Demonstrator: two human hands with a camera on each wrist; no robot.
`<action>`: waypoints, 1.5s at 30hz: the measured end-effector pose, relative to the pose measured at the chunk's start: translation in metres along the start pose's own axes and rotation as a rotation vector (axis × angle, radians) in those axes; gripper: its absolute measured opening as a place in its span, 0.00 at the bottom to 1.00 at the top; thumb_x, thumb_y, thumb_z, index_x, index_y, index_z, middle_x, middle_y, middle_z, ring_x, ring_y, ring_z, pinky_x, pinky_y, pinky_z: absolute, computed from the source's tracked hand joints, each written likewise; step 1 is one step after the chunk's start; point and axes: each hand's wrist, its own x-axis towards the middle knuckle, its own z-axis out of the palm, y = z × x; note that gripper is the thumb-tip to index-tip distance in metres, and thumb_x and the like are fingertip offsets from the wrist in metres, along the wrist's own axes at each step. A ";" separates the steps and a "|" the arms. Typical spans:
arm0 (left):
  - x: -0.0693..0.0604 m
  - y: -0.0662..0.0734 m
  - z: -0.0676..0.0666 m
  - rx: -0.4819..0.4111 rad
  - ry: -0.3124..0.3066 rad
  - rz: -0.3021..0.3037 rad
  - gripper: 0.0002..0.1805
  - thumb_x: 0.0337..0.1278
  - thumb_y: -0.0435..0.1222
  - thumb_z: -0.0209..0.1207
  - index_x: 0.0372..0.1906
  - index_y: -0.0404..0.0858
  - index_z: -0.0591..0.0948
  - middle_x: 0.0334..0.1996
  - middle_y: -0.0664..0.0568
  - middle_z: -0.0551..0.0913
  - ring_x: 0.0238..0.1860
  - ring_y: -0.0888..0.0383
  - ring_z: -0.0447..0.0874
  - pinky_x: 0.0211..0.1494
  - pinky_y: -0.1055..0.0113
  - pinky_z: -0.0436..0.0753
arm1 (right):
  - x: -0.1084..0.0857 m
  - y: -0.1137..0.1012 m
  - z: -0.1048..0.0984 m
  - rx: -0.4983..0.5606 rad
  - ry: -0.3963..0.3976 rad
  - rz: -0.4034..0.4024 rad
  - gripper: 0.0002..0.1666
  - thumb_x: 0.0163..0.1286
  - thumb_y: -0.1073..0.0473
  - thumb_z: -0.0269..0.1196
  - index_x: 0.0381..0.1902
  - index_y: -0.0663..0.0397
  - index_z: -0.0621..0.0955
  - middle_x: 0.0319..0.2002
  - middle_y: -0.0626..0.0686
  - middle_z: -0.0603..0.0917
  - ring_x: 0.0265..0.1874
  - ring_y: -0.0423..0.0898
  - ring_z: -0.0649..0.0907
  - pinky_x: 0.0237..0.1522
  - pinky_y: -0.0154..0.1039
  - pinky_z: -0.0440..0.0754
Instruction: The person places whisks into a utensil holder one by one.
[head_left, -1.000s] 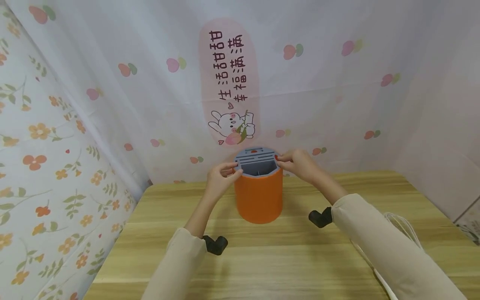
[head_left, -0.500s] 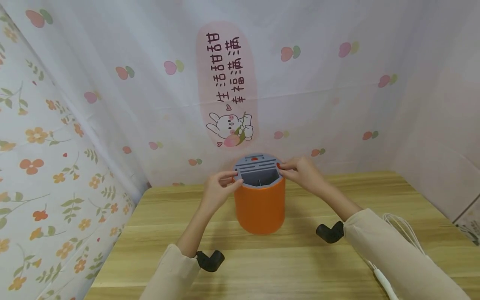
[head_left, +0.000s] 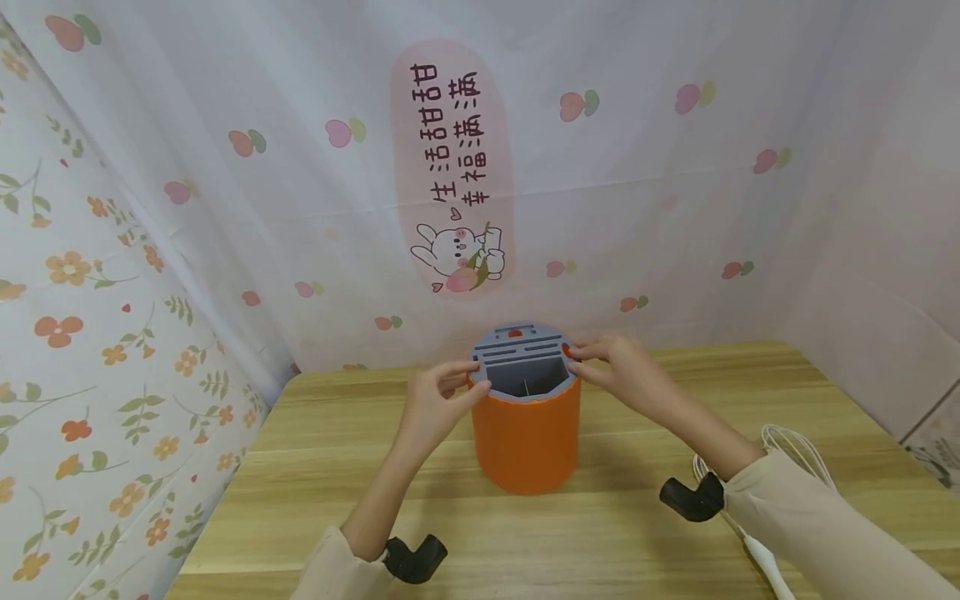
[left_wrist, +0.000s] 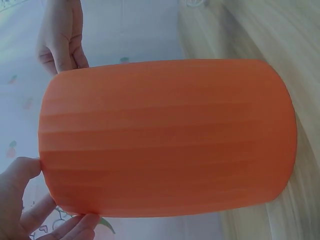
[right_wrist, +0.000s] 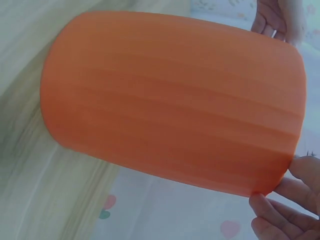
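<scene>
An orange pen holder point(head_left: 527, 446), round and upright, has a grey top insert point(head_left: 517, 354) with slots and a divided front compartment. My left hand point(head_left: 435, 408) pinches its rim on the left side, while my right hand point(head_left: 618, 375) does the same on the right. Faint ribs run along the orange wall point(left_wrist: 165, 135) in the left wrist view, where left fingers point(left_wrist: 30, 167) hold the rim edge. From the right wrist, right fingers point(right_wrist: 280, 215) curl at the rim of the orange wall point(right_wrist: 175, 100). Whether its base touches the table is hard to tell.
A wood-grain table point(head_left: 300, 500) lies beneath. White cable point(head_left: 798, 450) and a slim white object point(head_left: 765, 562) lie at the right, partly behind the right forearm. A printed curtain point(head_left: 315, 208) hangs behind the table. Black wrist-worn pieces point(head_left: 416, 560) project from both wrists.
The pen holder has come nearer to me, down the view, with both hands keeping hold of its rim. Both forearms have drawn back along with it.
</scene>
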 end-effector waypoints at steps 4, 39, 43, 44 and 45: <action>-0.010 0.002 0.001 -0.009 -0.007 0.005 0.20 0.47 0.44 0.67 0.47 0.43 0.83 0.49 0.51 0.80 0.49 0.52 0.79 0.57 0.53 0.73 | -0.011 -0.004 0.000 -0.006 0.020 -0.008 0.17 0.62 0.59 0.63 0.47 0.64 0.82 0.48 0.63 0.80 0.49 0.60 0.77 0.48 0.54 0.76; -0.073 0.020 -0.001 0.027 -0.044 0.036 0.17 0.44 0.46 0.68 0.43 0.51 0.83 0.42 0.60 0.80 0.43 0.64 0.80 0.54 0.62 0.76 | -0.081 -0.038 -0.006 -0.093 0.115 -0.132 0.12 0.53 0.61 0.69 0.37 0.59 0.86 0.42 0.53 0.83 0.40 0.50 0.82 0.33 0.38 0.83; -0.078 0.021 -0.002 0.032 -0.049 0.047 0.17 0.44 0.46 0.68 0.44 0.50 0.83 0.41 0.62 0.79 0.43 0.65 0.79 0.53 0.64 0.77 | -0.087 -0.041 -0.006 -0.093 0.132 -0.169 0.11 0.53 0.61 0.70 0.36 0.58 0.86 0.41 0.52 0.83 0.39 0.49 0.83 0.30 0.35 0.83; -0.079 0.022 -0.002 0.035 -0.049 0.051 0.17 0.45 0.46 0.68 0.44 0.50 0.83 0.40 0.62 0.79 0.42 0.65 0.79 0.53 0.64 0.77 | -0.088 -0.041 -0.007 -0.091 0.133 -0.176 0.11 0.53 0.61 0.69 0.36 0.58 0.86 0.41 0.52 0.83 0.39 0.49 0.83 0.30 0.34 0.83; -0.080 0.022 -0.002 0.034 -0.049 0.055 0.17 0.45 0.46 0.68 0.44 0.50 0.83 0.40 0.61 0.79 0.42 0.65 0.79 0.53 0.64 0.77 | -0.089 -0.042 -0.007 -0.089 0.131 -0.178 0.11 0.53 0.60 0.69 0.36 0.57 0.86 0.41 0.52 0.82 0.39 0.49 0.83 0.29 0.33 0.82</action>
